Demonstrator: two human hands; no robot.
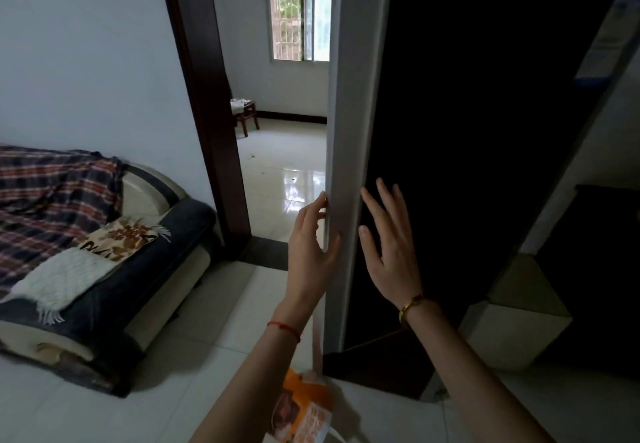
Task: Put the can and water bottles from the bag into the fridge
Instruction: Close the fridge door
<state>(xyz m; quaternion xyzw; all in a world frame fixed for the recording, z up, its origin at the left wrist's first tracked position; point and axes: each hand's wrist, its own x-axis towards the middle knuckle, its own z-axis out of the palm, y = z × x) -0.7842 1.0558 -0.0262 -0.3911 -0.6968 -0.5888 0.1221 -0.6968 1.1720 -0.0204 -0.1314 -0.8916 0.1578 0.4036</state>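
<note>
1. The left hand (311,245) reaches up to the grey side edge of the tall fridge door (467,131), which has a shiny black front. Its fingers go round the far side of the edge and its thumb lies on the near side, so it holds the edge between them.
2. The right hand (391,245) lies flat on the black front, just beside that edge. Its fingers are straight, spread apart and pointing up.
3. Both arms stretch forward, with the door edge between them.
4. A thin red string (284,330) is on the left wrist. A gold bracelet (410,307) is on the right wrist.
5. The orange and white plastic bag (304,408) sits low down on the pale tiled floor (104,401), near the foot of the door and just beside the left forearm. I cannot tell what is in it.
6. A sofa (156,269) with a checked blanket (52,193) stands to the left.
</note>
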